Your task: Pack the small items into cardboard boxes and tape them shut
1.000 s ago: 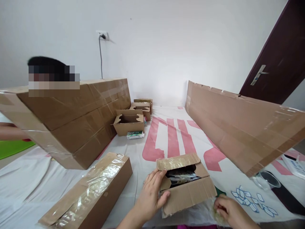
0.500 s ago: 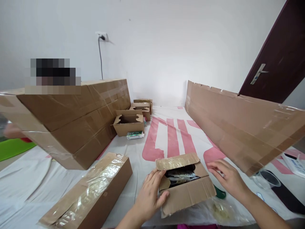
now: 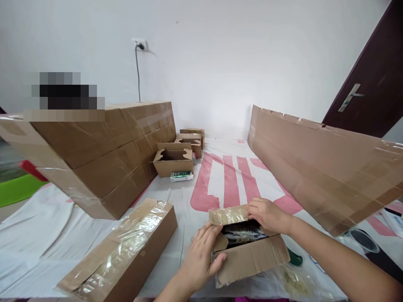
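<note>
A small cardboard box (image 3: 252,260) stands in front of me with its top flaps partly raised. Inside it lie crinkled, dark and pale packets (image 3: 242,233), too jumbled to name. My left hand (image 3: 201,256) holds the box at its left side, fingers along the side flap and thumb against the front. At the back, my right hand (image 3: 267,214) has its fingers curled over the box's rear taped flap (image 3: 227,214), and this hand hides the flap's right end. Under the box's right side a green object (image 3: 295,257) peeks out beside clear plastic wrap (image 3: 294,281).
A long taped carton (image 3: 126,251) lies left. Large cardboard walls stand left (image 3: 103,159) and right (image 3: 315,167). Behind are open boxes (image 3: 173,163) with a small green-and-white packet (image 3: 181,176). A person's blurred head (image 3: 64,92) shows beyond the left wall.
My right hand has moved left from beside the box onto its rear flap and taken hold there. My left hand keeps its place. The view has shifted slightly.
</note>
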The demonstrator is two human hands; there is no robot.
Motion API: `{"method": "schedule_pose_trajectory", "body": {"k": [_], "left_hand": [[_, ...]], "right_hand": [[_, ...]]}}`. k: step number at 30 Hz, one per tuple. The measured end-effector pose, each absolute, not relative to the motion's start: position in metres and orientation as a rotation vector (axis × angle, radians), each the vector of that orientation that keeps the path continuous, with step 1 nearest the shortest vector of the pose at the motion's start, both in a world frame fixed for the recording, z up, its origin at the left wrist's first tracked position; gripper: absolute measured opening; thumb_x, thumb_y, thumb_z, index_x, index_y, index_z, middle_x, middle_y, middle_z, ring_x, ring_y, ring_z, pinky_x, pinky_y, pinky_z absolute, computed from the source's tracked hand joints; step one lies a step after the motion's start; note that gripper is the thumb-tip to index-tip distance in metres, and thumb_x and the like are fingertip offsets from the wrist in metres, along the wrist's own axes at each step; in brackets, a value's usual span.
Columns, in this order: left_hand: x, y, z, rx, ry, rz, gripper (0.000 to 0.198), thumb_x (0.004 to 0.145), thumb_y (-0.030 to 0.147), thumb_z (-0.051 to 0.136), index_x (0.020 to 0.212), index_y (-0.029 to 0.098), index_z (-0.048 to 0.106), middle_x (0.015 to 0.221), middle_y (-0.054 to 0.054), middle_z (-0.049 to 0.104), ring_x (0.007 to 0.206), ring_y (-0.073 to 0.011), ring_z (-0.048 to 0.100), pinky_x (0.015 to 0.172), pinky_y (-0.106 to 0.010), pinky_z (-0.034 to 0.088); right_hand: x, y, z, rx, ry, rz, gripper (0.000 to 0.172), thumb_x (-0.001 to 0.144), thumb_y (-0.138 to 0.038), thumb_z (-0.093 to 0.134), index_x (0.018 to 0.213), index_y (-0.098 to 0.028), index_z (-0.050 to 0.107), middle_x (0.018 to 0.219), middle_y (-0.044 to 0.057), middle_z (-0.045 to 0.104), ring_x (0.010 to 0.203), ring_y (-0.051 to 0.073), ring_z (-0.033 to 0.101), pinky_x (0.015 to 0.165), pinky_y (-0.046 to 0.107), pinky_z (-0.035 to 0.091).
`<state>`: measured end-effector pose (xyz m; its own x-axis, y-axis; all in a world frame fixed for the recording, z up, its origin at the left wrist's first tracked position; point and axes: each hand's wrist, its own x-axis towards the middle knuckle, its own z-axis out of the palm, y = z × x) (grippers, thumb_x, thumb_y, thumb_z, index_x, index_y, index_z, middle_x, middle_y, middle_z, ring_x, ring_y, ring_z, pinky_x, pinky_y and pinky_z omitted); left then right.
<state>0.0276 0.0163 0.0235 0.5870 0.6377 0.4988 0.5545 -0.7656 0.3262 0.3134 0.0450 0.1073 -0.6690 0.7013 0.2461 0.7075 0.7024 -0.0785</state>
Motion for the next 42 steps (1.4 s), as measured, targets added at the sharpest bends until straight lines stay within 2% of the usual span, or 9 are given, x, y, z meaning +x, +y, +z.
{"method": "schedule_pose_trajectory", "body": {"k": [8,12,18,25,33,37,39,42], "left_hand": [[0.028,0.016,0.027,2.669,1.009,0.910,0.053,0.091,0.042,0.053,0.136,0.017,0.043,0.125,-0.014,0.063,0.125,-0.0319,0.052,0.099,-0.047,0.050],[0.028,0.015,0.027,2.662,1.010,0.889,0.053,0.091,0.043,0.053,0.136,0.016,0.043,0.125,-0.015,0.063,0.125,-0.0317,0.052,0.099,-0.048,0.049],[0.024,0.014,0.028,2.636,1.019,0.891,0.053,0.091,0.043,0.053,0.135,0.016,0.044,0.123,-0.015,0.063,0.125,-0.0312,0.052,0.099,-0.047,0.049],[0.030,0.017,0.033,2.645,1.004,0.899,0.053,0.090,0.046,0.053,0.134,0.018,0.047,0.121,-0.014,0.064,0.122,-0.0313,0.054,0.097,-0.047,0.049],[0.028,0.016,0.034,2.669,0.999,0.914,0.052,0.089,0.044,0.054,0.134,0.018,0.047,0.121,-0.013,0.065,0.121,-0.0306,0.055,0.096,-0.045,0.049],[0.029,0.016,0.033,2.687,0.999,0.927,0.051,0.090,0.043,0.054,0.132,0.015,0.048,0.120,-0.013,0.065,0.121,-0.0308,0.054,0.095,-0.046,0.050],[0.029,0.016,0.033,2.690,0.999,0.928,0.051,0.090,0.043,0.054,0.132,0.015,0.047,0.120,-0.014,0.065,0.121,-0.0307,0.054,0.095,-0.046,0.050],[0.029,0.015,0.034,2.681,1.006,0.907,0.051,0.090,0.043,0.053,0.133,0.016,0.047,0.121,-0.014,0.064,0.121,-0.0306,0.054,0.096,-0.046,0.049]], "right_hand": [[0.303,0.065,0.103,-1.020,-2.753,-0.094,0.017,0.090,-0.010,0.048,0.083,-0.018,0.061,0.082,0.006,0.063,0.079,0.018,0.054,0.067,0.028,0.039],[0.293,0.074,0.098,-1.001,-2.734,-0.059,0.017,0.091,-0.011,0.046,0.088,-0.018,0.061,0.081,0.005,0.064,0.073,0.017,0.054,0.064,0.027,0.039],[0.281,0.075,0.087,-1.110,-2.580,0.075,0.016,0.092,-0.015,0.042,0.092,-0.019,0.058,0.087,0.006,0.066,0.075,0.017,0.058,0.068,0.027,0.042],[0.287,0.071,0.090,-1.280,-2.364,0.316,0.012,0.093,-0.016,0.040,0.090,-0.021,0.050,0.081,0.002,0.063,0.071,0.015,0.058,0.065,0.026,0.044],[0.309,0.050,0.106,-1.075,-2.408,0.557,0.021,0.092,-0.014,0.042,0.090,-0.020,0.061,0.095,0.006,0.060,0.087,0.016,0.059,0.081,0.030,0.049],[0.305,0.040,0.104,-1.318,-2.217,0.578,0.023,0.091,-0.017,0.044,0.094,-0.021,0.066,0.097,0.006,0.063,0.086,0.017,0.061,0.080,0.032,0.049],[0.302,0.040,0.103,-1.480,-2.104,0.722,0.022,0.087,-0.017,0.046,0.096,-0.021,0.066,0.093,0.004,0.067,0.085,0.017,0.063,0.078,0.031,0.049],[0.299,0.050,0.099,-1.638,-1.956,0.889,0.023,0.084,-0.017,0.041,0.088,-0.019,0.064,0.081,0.001,0.070,0.066,0.014,0.065,0.058,0.025,0.048]]}}
